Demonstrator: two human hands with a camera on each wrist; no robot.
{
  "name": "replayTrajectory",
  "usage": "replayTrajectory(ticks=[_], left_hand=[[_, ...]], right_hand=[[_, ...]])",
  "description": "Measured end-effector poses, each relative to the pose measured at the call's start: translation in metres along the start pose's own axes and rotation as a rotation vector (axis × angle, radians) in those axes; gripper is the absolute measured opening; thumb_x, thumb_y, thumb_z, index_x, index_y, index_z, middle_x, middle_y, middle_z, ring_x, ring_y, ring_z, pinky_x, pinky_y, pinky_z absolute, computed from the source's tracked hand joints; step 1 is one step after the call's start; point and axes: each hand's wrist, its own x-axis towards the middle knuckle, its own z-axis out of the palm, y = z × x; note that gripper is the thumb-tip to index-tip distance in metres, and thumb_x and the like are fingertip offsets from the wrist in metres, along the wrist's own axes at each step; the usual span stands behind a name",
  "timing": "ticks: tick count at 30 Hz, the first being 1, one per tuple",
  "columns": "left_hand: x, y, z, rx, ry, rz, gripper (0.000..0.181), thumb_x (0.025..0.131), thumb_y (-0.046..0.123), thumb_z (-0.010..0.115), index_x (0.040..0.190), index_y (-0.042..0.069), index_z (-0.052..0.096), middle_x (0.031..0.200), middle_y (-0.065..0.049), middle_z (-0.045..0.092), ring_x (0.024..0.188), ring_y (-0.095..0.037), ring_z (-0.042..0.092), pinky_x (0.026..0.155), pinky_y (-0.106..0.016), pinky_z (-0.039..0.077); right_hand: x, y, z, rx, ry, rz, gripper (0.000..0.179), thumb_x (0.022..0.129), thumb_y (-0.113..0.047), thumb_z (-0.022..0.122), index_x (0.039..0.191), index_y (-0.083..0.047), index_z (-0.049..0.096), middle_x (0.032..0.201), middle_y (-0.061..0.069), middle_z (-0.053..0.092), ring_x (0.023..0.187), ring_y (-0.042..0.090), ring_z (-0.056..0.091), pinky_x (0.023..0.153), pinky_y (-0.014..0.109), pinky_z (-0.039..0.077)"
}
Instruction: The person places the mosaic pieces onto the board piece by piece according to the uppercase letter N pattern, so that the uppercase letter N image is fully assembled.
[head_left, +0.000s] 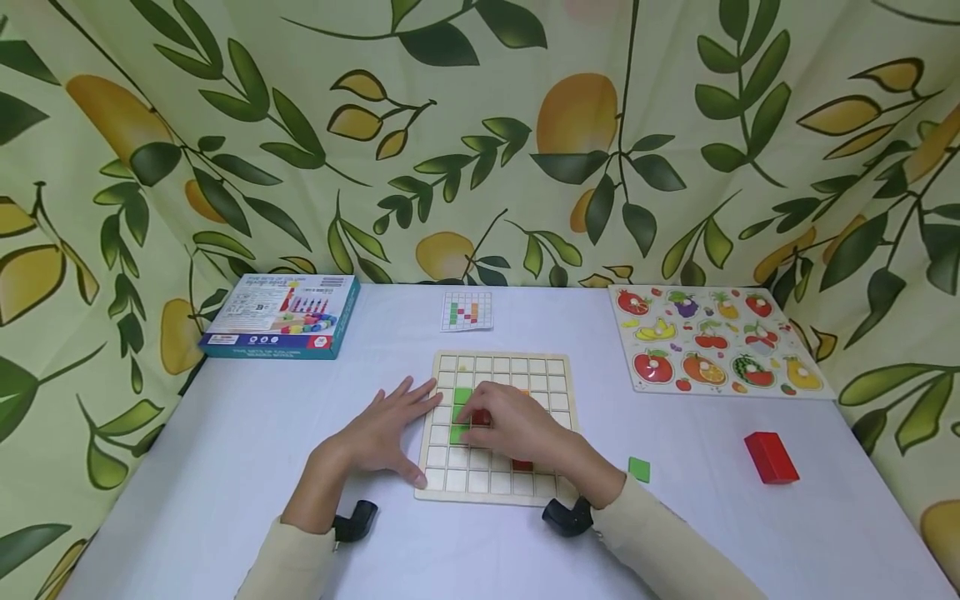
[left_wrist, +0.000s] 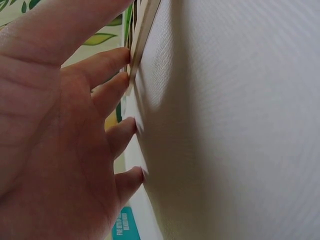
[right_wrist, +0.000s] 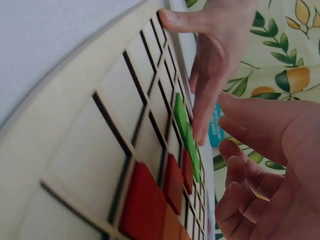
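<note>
A wooden grid board (head_left: 491,497) lies flat, with white squares and several coloured tiles in it. My left hand (head_left: 378,433) is spread at its left side, thumb and fingertips touching the frame; the left wrist view shows its straight fingers (left_wrist: 107,92). Over the left middle of the board is my right hand (head_left: 517,421), its fingertips by a column of green tiles (head_left: 459,435). The right wrist view shows this hand (right_wrist: 280,155) with loosely bent fingers and nothing visible between them. Red tiles (right_wrist: 142,200) and an orange tile (head_left: 524,392) are partly hidden by it.
A loose green tile (head_left: 639,469) and a red block (head_left: 772,457) lie to the right. Behind the board is a pattern card (head_left: 467,312). A box (head_left: 281,317) stands back left, a fruit puzzle board (head_left: 720,342) back right. A patterned curtain hangs behind.
</note>
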Motion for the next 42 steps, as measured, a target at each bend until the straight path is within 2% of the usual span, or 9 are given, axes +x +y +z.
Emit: replayTrajectory(ticks=[4,11,21,32,42], left_hand=[[0.001,0.001,0.0,0.009,0.006,0.013,0.118,0.058,0.049,0.097,0.158,0.022,0.04,0.173,0.001,0.023,0.163,-0.035,0.008,0.129,-0.066,0.008],[0.003,0.0,0.002,-0.002,0.008,0.033,0.119,0.058,0.05,0.097,0.158,0.021,0.039,0.173,0.001,0.023,0.163,-0.036,0.007,0.128,-0.067,0.009],[0.001,-0.001,0.002,0.01,0.026,0.015,0.119,0.056,0.049,0.097,0.157,0.02,0.041,0.172,-0.001,0.025,0.162,-0.037,0.01,0.128,-0.068,0.011],[0.0,-0.004,0.002,-0.003,0.021,0.026,0.119,0.057,0.049,0.097,0.158,0.021,0.04,0.172,0.0,0.024,0.162,-0.037,0.009,0.128,-0.067,0.01],[0.0,-0.004,0.002,0.003,0.025,0.022,0.119,0.057,0.049,0.097,0.158,0.021,0.04,0.172,0.0,0.024,0.162,-0.037,0.009,0.128,-0.067,0.01]], right_hand=[[-0.008,0.005,-0.011,-0.006,0.021,0.005,0.02,0.09,-0.029,0.079,0.107,-0.019,0.079,0.107,-0.006,0.07,0.095,0.011,0.063,0.083,0.027,0.054],[-0.024,0.018,-0.021,-0.035,0.031,0.05,0.02,0.091,-0.03,0.078,0.109,-0.022,0.079,0.108,-0.007,0.069,0.086,0.012,0.059,0.073,0.023,0.049],[-0.048,0.032,-0.038,-0.052,0.067,0.053,0.022,0.089,-0.028,0.08,0.109,-0.02,0.078,0.109,-0.006,0.071,0.095,0.011,0.061,0.08,0.025,0.054],[-0.079,0.063,-0.059,0.022,0.114,0.105,0.022,0.09,-0.025,0.079,0.111,-0.018,0.076,0.11,-0.005,0.072,0.093,0.018,0.061,0.069,0.019,0.053],[-0.114,0.087,-0.065,-0.026,0.104,0.143,0.028,0.086,-0.027,0.082,0.114,-0.023,0.076,0.116,-0.007,0.072,0.11,0.017,0.066,0.082,0.021,0.059]])
